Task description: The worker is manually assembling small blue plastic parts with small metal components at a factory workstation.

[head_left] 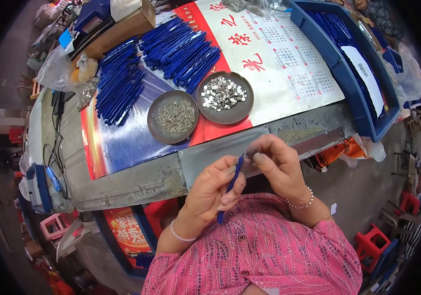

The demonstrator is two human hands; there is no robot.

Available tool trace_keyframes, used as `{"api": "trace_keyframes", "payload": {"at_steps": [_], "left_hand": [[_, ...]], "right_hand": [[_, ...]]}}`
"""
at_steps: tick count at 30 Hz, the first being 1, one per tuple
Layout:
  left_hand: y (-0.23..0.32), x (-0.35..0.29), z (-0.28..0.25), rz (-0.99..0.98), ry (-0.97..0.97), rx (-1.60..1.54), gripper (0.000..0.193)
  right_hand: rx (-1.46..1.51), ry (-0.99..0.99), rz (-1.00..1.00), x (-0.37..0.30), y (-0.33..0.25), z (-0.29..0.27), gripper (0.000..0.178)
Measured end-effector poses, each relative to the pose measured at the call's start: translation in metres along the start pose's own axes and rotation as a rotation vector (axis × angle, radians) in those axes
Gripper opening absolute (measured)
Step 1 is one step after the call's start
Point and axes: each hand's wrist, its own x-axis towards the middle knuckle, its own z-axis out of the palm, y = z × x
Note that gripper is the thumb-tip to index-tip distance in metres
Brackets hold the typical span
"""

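My left hand (218, 187) is closed around a slim blue pen-like stick (232, 184), held tilted with its tip pointing up toward my right hand. The thumb and index finger of my right hand (278, 162) come together close to that tip. Whatever they pinch, if anything, is too small to tell. Just beyond my hands stands a dark round dish (154, 132) of small thin silvery metal pieces. Touching it on the right, another dark dish (226, 118) holds small shiny round silvery pieces. Two heaps of similar blue sticks (119, 81) (181, 51) lie behind the dishes.
A printed calendar poster (313, 64) covers much of the worktable (137, 189). At the right edge stands a blue crate (336, 88) with more blue sticks and a white sheet. Cardboard boxes (112, 29) sit at the back left, cables (56, 142) at the left. Red stools (371, 246) stand on the floor.
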Motion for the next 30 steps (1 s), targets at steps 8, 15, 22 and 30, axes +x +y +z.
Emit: {"api": "trace_keyframes", "payload": {"at_steps": [8,15,22,30], "left_hand": [[-0.006,-0.003,-0.003,-0.075,-0.010,-0.117,0.021],[-0.008,-0.004,-0.009,-0.168,-0.118,-0.215,0.020],[-0.013,-0.005,-0.009,-0.185,-0.122,-0.226,0.021],[-0.016,-0.005,-0.010,-0.197,-0.139,-0.196,0.021]], "right_hand": [[0.047,-0.212,0.103,0.014,-0.004,-0.007,0.008],[-0.042,-0.241,0.011,0.017,0.000,-0.007,0.013],[-0.184,-0.286,-0.081,0.021,-0.006,-0.010,0.013],[-0.180,-0.401,-0.029,0.023,-0.008,-0.015,0.014]]}}
